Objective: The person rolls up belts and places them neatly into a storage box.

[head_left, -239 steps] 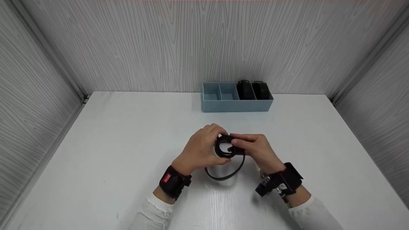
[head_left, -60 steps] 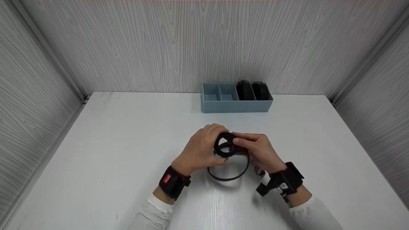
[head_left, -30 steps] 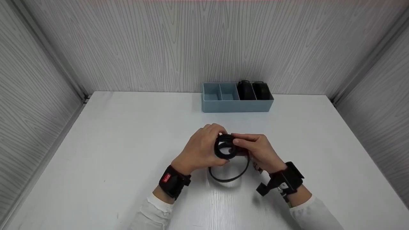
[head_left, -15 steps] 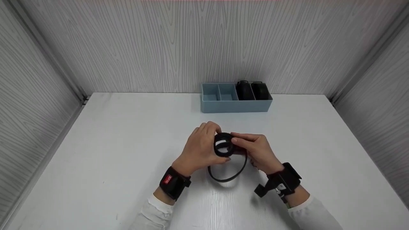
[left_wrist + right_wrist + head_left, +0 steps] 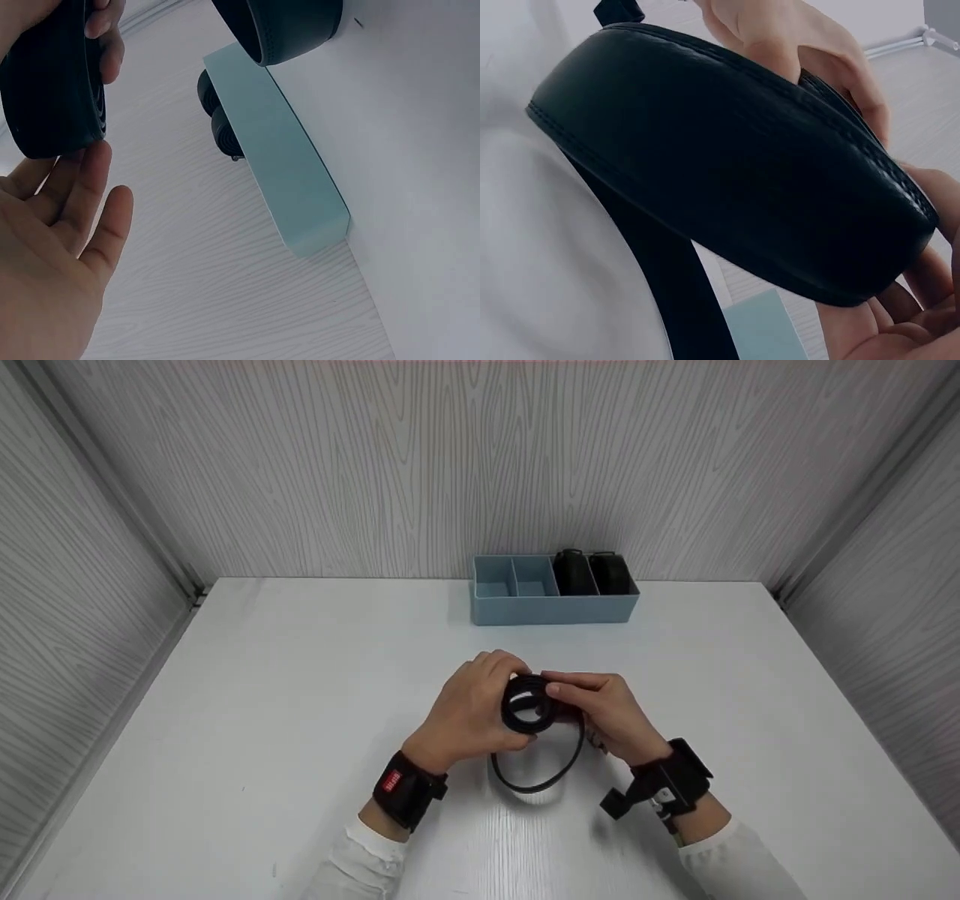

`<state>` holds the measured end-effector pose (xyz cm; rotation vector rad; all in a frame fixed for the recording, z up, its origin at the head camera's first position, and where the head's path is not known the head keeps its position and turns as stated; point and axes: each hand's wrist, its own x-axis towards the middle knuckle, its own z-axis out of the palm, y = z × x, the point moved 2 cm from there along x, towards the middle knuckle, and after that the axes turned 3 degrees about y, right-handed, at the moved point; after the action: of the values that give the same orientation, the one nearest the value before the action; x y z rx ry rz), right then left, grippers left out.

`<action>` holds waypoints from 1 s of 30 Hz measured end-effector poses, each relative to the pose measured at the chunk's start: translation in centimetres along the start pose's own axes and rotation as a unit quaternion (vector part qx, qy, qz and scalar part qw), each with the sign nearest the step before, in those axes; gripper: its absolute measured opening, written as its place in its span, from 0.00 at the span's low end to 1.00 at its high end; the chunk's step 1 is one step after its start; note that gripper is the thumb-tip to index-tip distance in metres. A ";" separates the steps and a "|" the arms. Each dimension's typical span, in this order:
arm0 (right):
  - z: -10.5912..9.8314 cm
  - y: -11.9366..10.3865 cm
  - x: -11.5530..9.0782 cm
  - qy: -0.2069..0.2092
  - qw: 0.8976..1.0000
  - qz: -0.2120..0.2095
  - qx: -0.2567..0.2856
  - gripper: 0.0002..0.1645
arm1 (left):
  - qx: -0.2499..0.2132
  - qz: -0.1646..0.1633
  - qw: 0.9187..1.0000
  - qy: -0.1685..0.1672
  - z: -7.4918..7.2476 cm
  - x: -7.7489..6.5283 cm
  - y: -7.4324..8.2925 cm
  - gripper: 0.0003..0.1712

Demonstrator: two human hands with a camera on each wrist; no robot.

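Above the white table, both hands work on a black leather belt (image 5: 527, 685) wound into a small coil with an open centre. My left hand (image 5: 471, 709) curls around the coil's left side, thumb below and fingers above. From the right, my right hand (image 5: 604, 709) pinches the coil's edge between thumb and fingers. The belt's loose part (image 5: 531, 790) hangs in a loop under the hands. Stitching along the edge of the belt (image 5: 705, 150) shows in the right wrist view. In the left wrist view, the layered side of the coil (image 5: 49, 90) is partly visible.
A blue-grey divided box (image 5: 555, 611) stands at the table's back edge. Its two right compartments hold rolled black belts, one (image 5: 574, 574) beside another (image 5: 611, 575); the two left compartments show bare floors. Wood-grain panels (image 5: 337, 465) enclose the back and sides.
Since the earliest frame, the coil shows more layers in its middle. The hanging loop sits slightly lower. My left hand shifted off the coil's top half a second ago and now wraps it again.
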<state>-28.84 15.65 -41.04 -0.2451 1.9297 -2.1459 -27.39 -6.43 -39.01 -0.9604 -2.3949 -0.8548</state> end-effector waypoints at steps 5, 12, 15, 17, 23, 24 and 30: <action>0.5 0.1 -0.1 0.005 1.000 -0.009 0.025 0.24 | 0.051 -0.019 0.998 0.020 0.2 0.0 0.0 0.42; 0.5 0.1 -0.2 0.010 0.999 -0.015 0.027 0.23 | 0.061 -0.032 0.997 0.021 0.3 -0.1 -0.1 0.44; 0.3 0.1 -0.2 0.022 0.999 -0.015 0.026 0.23 | 0.031 -0.030 0.999 0.007 0.3 -0.1 -0.1 0.46; 0.2 0.0 -0.1 0.026 0.999 -0.015 0.024 0.23 | 0.008 -0.026 1.000 -0.006 0.3 -0.1 -0.1 0.47; 0.1 0.1 0.0 0.018 1.000 -0.012 0.013 0.23 | -0.006 -0.007 1.000 -0.010 0.3 -0.1 -0.2 0.43; 0.2 0.2 0.0 0.016 1.000 -0.011 0.016 0.23 | 0.003 -0.006 1.000 -0.003 0.3 -0.1 -0.1 0.42; 0.8 0.4 0.1 0.015 0.999 -0.007 0.043 0.26 | 0.075 -0.016 0.996 0.044 0.3 -0.1 0.0 0.41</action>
<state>-28.69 14.84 -41.36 -0.2141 1.8521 -2.2470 -27.42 -6.28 -39.28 -0.8122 -2.3675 -0.7030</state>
